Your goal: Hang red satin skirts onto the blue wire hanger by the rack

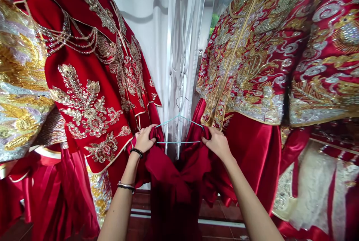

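A dark red dress [179, 181] with a V-shaped neckline hangs in front of me on a thin light-blue wire hanger [178, 142]. My left hand [145, 139], with dark beads at the wrist, is closed on the dress's shoulder at the hanger's left end. At the opposite end, my right hand [217, 143] grips the other shoulder, thumb toward the middle. The hanger's hook points up and appears near white metal uprights; whether it rests on anything I cannot tell. The lower part of the dress fades into shadow.
A red jacket [95, 65] with silver-gold beading hangs close on the left. To the right hangs a red jacket [246, 58] densely embroidered in gold and silver, above a satin skirt [255, 151]. White curtain [140, 13] and metal uprights [171, 46] stand behind. Below is reddish tiled floor [215, 211].
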`<state>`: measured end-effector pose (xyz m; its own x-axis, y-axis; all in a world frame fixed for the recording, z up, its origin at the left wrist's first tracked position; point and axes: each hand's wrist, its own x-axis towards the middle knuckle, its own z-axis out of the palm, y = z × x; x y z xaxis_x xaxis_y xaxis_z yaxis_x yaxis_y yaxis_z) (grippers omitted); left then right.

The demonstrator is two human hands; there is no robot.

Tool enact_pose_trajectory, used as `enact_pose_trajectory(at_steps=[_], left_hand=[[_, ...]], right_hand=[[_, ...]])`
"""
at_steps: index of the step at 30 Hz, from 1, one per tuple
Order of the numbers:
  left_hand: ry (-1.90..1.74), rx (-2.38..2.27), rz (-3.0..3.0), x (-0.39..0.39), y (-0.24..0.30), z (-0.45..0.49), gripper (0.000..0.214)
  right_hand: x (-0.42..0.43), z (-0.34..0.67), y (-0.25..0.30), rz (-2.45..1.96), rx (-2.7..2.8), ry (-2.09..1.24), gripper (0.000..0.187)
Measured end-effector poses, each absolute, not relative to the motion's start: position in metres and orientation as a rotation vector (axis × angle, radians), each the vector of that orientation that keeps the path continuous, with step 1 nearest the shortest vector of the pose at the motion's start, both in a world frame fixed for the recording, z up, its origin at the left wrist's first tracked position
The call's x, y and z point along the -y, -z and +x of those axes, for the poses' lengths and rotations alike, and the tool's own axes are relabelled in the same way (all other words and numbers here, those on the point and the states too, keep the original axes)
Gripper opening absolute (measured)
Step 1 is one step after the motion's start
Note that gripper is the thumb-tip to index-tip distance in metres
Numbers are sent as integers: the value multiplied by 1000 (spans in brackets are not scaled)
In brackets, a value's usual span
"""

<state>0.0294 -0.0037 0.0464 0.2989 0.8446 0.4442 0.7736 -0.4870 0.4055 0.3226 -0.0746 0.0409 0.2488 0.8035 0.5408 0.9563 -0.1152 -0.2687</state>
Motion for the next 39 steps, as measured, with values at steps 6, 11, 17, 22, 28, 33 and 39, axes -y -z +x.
enact_pose_trajectory(at_steps=[6,11,17,22,28,33,39], left_hand=[[-944,-1548,2424,9,-49,30,57],[-933,-1520,2403,10,-52,27,59],[-941,-1508,2403,10,-51,28,59],[-954,-1528,2401,13,-50,29,58],[-953,-1530,2402,16,-52,28,58],[-959,-1521,2402,17,-51,29,58],[-954,-1524,2398,15,-51,28,60]], right_hand=[[71,331,-38,-1955,1631,339,49],[72,352,-42,-1937,1705,200,52],[79,356,-45,-1880,1756,160,53],[78,348,-37,-1843,1706,279,47],[76,352,-33,-1779,1762,297,49],[77,352,-33,-1784,1756,288,48],[76,348,-34,-1822,1706,280,45]])
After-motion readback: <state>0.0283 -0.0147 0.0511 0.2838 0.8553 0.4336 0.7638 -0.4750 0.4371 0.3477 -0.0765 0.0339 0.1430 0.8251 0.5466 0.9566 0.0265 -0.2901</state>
